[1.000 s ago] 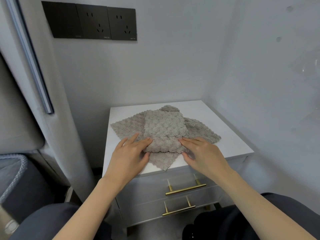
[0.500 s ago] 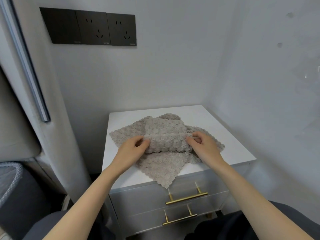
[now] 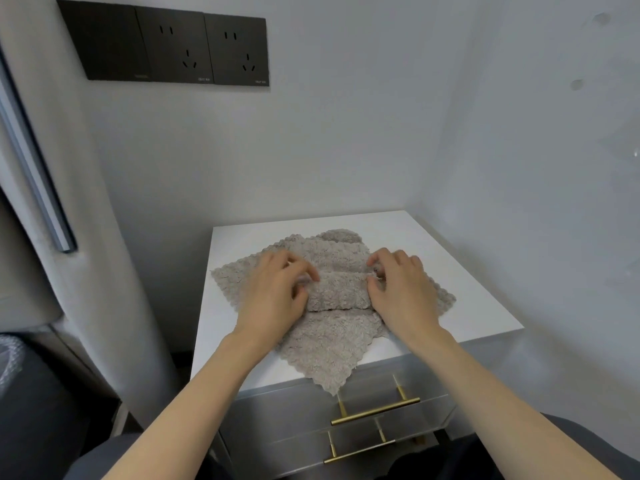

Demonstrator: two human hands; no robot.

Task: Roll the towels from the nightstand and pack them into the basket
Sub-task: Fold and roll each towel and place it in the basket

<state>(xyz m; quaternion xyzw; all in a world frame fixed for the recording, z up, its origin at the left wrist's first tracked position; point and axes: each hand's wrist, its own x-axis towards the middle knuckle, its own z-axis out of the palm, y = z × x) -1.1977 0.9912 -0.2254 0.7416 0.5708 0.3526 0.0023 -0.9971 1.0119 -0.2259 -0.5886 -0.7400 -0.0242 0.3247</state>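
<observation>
Beige towel (image 3: pixel 337 289) is half rolled — our left hand (image 3: pixel 273 296) and right hand (image 3: pixel 403 292) curl fingers round it; packing remains.

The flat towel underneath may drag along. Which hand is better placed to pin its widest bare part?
Left, probably. The left hand grips the roll right beside the widest bare stretch of the flat towel; the right hand has only a narrow strip beside it.

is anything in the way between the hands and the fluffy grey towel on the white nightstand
Nothing visible. The left hand and right hand grip the ends of the half-rolled fluffy grey towel on the white nightstand. The basket is not clearly in view, so that path cannot be judged.
</observation>
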